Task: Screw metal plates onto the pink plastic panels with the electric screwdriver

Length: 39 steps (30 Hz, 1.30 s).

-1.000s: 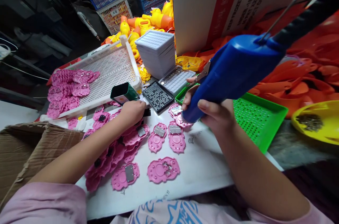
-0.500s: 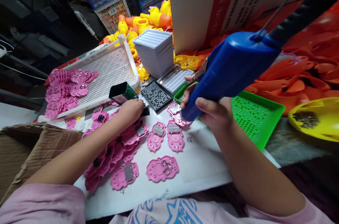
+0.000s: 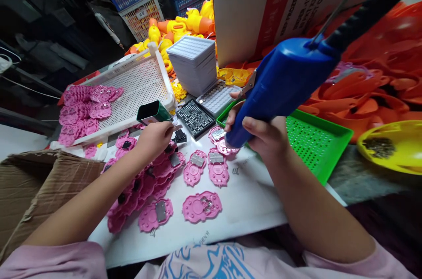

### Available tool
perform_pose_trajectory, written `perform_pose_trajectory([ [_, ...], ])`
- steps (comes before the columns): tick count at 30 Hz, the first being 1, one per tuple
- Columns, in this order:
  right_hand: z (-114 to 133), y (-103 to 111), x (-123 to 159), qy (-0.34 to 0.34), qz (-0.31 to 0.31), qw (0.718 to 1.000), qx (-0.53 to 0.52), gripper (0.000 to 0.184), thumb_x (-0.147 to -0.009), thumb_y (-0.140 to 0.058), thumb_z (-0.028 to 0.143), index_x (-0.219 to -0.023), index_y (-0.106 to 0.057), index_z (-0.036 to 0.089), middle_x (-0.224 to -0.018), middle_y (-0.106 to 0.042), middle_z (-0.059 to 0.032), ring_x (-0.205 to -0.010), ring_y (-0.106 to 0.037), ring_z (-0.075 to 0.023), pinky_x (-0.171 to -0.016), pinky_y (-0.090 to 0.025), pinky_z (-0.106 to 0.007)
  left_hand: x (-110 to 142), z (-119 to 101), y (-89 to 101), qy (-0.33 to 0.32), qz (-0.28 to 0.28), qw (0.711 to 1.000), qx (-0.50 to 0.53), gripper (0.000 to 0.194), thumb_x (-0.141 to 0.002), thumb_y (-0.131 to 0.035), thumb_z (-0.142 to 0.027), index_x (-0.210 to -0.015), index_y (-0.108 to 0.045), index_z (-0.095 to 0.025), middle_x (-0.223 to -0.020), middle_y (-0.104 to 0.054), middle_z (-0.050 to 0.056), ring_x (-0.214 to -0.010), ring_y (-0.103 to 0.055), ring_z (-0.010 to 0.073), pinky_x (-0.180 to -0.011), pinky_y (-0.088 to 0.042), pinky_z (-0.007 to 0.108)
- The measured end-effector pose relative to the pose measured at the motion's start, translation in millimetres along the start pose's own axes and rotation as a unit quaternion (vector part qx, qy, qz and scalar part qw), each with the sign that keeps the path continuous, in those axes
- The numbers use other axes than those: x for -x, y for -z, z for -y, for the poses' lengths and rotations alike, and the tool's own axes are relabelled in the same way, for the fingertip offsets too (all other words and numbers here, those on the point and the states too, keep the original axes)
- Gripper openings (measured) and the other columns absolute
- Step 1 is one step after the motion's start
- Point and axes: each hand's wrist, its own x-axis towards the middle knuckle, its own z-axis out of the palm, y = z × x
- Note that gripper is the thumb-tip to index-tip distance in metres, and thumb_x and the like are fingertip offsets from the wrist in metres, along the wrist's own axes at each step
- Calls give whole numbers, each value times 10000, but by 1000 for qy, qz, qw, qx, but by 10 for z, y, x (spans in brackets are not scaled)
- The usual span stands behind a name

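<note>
My right hand (image 3: pixel 268 136) is wrapped around a blue electric screwdriver (image 3: pixel 283 81), with fingers near its metal lever. The tool's lower end is over a pink plastic casing (image 3: pixel 219 134) with a metal plate; its tip is hidden. My left hand (image 3: pixel 157 136) is closed in a pinch beside a dark green open box (image 3: pixel 153 112); whatever lies between its fingers is hidden. Just right of that hand is a small black part (image 3: pixel 180 135). Two plated pink casings (image 3: pixel 217 167) lie side by side, and another casing (image 3: pixel 202 207) with shiny metal pieces sits nearer me.
A heap of pink casings (image 3: pixel 141 191) lies under my left forearm. Behind stand a white perforated tray (image 3: pixel 138 78), a black tray of small metal pieces (image 3: pixel 195 118) and stacked white trays (image 3: pixel 193 65). On the right are a green tray (image 3: pixel 313 147) and a yellow bowl (image 3: pixel 402 156).
My left hand has drawn back slightly to the left, uncovering more of the black part. The screwdriver's upper end has swung a little left, while its lower end stays over the same casing.
</note>
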Motion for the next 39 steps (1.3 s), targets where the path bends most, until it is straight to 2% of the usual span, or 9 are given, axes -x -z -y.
perform_pose_trajectory([
  [5, 18, -32, 14, -8, -6, 1000, 2, 500, -519, -828, 455, -898, -605, 216, -630, -602, 25, -500, -569, -141, -491, -468, -306, 309, -88, 129, 24, -19, 992, 126, 289, -893, -405, -321, -787, -619, -158, -685, -654, 28, -610, -576, 139, -561, -420, 245],
  [9, 35, -62, 38, -19, -12, 1000, -12, 543, -461, -860, 457, -878, -609, 217, -604, -613, 17, -481, -571, -157, -466, -463, -311, 594, -179, 186, 56, -22, 949, 311, 214, -833, -493, -344, -735, -570, -170, -618, -586, -11, -528, -500, 105, -503, -388, 229],
  [12, 48, -80, 56, -9, -9, 1000, -11, 506, -473, -855, 437, -859, -613, 218, -620, -617, 14, -488, -576, -153, -473, -460, -313, 846, -258, 162, 61, -61, 939, 334, 192, -833, -530, -353, -782, -592, -179, -643, -599, -9, -555, -510, 112, -525, -404, 240],
  [16, 73, -98, 70, -8, -6, 1000, -21, 473, -488, -843, 370, -867, -608, 214, -656, -614, 17, -528, -582, -139, -500, -465, -313, 1195, -398, -35, -16, -78, 961, 264, 176, -860, -511, -298, -772, -629, -200, -696, -661, 18, -614, -576, 136, -589, -463, 271],
  [21, 76, -92, 78, -11, 6, 1000, -11, 459, -497, -831, 384, -856, -611, 203, -604, -627, 29, -493, -575, -129, -486, -460, -296, 1484, -523, -444, -83, -118, 954, 264, 128, -855, -539, -196, -756, -621, -202, -763, -692, 46, -721, -651, 159, -669, -523, 278],
  [24, 35, -85, 71, -8, 20, 1000, -17, 450, -530, -826, 364, -893, -622, 193, -583, -631, 29, -492, -584, -135, -493, -479, -289, 1533, -540, -612, -129, -125, 943, 281, 100, -867, -546, -135, -887, -624, -194, -773, -702, 33, -706, -652, 141, -660, -526, 255],
  [28, -50, -93, 46, 59, 6, 998, -36, 454, -487, -848, 381, -847, -645, 193, -724, -659, 18, -474, -576, -116, -413, -477, -265, 1495, -533, -699, -226, -169, 921, 270, 310, -890, -507, -81, -1180, -561, -174, -831, -687, 49, -745, -598, 158, -697, -518, 306],
  [34, -88, -77, 27, 82, 8, 997, -10, 541, -528, -821, 412, -996, -590, 268, -750, -620, 42, -506, -563, -101, -424, -499, -245, 1413, -548, -817, -286, -142, 902, 290, 210, -892, -495, -63, -1056, -598, -143, -889, -663, 92, -837, -572, 181, -748, -521, 328],
  [39, -98, -57, 13, 74, 7, 997, -14, 614, -521, -811, 398, -1065, -573, 243, -620, -607, 44, -482, -562, -123, -409, -487, -244, 1383, -562, -949, -305, -163, 891, 294, 198, -917, -470, -78, -1058, -592, -141, -897, -666, 90, -880, -607, 184, -765, -540, 326],
])
